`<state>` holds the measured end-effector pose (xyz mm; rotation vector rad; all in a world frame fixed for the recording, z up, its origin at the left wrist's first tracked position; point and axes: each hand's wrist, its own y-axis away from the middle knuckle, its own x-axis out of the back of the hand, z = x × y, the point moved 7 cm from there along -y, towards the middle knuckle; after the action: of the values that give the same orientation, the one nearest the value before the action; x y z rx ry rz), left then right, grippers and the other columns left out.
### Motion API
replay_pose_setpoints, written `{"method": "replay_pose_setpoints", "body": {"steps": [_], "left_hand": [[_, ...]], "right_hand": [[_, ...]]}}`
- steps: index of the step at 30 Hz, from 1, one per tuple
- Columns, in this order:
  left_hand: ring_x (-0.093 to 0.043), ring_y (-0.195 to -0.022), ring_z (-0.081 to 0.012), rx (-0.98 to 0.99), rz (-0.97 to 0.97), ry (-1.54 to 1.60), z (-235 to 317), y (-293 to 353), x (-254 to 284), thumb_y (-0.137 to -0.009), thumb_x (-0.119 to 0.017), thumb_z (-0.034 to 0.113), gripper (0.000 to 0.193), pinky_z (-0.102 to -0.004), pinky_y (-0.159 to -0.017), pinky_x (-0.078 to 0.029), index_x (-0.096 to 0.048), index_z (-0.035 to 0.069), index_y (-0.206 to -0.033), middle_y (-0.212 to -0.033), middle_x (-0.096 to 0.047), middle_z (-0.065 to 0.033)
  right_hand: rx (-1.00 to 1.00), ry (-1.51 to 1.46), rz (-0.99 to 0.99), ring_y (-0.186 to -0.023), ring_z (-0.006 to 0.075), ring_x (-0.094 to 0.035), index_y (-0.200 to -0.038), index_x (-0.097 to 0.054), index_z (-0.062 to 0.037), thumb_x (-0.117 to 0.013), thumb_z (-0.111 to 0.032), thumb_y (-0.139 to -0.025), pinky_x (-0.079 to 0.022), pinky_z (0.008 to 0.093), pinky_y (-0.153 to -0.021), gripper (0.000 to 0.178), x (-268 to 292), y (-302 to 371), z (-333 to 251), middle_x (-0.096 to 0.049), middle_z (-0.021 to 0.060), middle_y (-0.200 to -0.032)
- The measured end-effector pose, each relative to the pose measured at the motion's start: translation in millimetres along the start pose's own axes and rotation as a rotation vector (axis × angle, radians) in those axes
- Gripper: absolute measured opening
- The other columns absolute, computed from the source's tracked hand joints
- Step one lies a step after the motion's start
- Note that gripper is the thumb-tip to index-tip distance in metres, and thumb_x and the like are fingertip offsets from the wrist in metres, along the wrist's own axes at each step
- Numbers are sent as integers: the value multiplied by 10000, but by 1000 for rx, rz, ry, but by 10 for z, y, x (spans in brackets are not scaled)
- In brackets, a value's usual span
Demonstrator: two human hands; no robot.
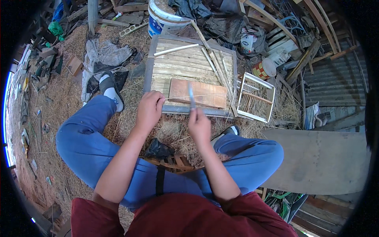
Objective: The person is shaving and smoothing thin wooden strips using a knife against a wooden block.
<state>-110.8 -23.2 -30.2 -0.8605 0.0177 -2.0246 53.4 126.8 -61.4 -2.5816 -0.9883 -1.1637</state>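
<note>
My left hand (151,110) pinches one end of a thin, pale wooden stick (179,97). The stick runs to the right across a flat reddish-brown wooden block (213,90). Closed around the handle of a knife (191,94), my right hand (199,127) is at the near edge of the block. The blade points away from me over the stick and is smeared by motion, so I cannot tell whether it touches. Under the block lies a slatted wooden panel (164,70) with a grey frame.
Loose strips (176,49) lie on the panel. To its right stands a small white-framed cage of thin rods (256,97). A white and blue bucket (167,19) and a red-patterned tin (264,69) are beyond. Shavings and straw cover the ground.
</note>
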Motion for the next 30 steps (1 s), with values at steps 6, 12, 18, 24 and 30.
{"method": "replay_pose_setpoints", "body": {"steps": [6,12,18,24,30], "left_hand": [[-637,-903,-391,10,-29,-1,23,2,16,-926,-680,57,67,-459,-812,-499,-654,-3,-911,-897,-673,-166],[-635,-897,-391,21,-31,1,4,7,20,-925,-680,55,66,-457,-807,-497,-652,-1,-905,-889,-667,-168],[-627,-896,-401,14,-29,13,0,-1,-24,-919,-678,43,36,-482,-814,-499,-662,12,-911,-884,-671,-164],[-642,-881,-383,15,-25,-1,-28,26,1,-928,-689,65,73,-452,-800,-497,-659,1,-906,-878,-671,-167],[-645,-873,-384,18,-16,14,-19,12,-26,-929,-690,72,82,-458,-789,-500,-662,-3,-907,-879,-674,-171]], "right_hand": [[30,38,-17,-746,516,-681,-994,-670,-18,-520,-309,-1076,-524,597,-669,338,50,-71,48,-685,304,-784],[-29,-27,151,-778,499,-699,-988,-679,-17,-526,-320,-1076,-534,594,-694,350,326,-208,218,-688,307,-793],[119,36,-71,-747,520,-683,-1044,-664,-52,-520,-326,-1078,-533,612,-676,311,-178,108,-153,-687,295,-765],[50,0,154,-730,502,-683,-1024,-658,-16,-534,-319,-1081,-526,564,-627,331,234,-197,209,-684,280,-766],[119,-30,-32,-644,484,-671,-981,-656,-28,-528,-313,-1084,-509,569,-598,329,-192,136,-132,-658,257,-680]]}}
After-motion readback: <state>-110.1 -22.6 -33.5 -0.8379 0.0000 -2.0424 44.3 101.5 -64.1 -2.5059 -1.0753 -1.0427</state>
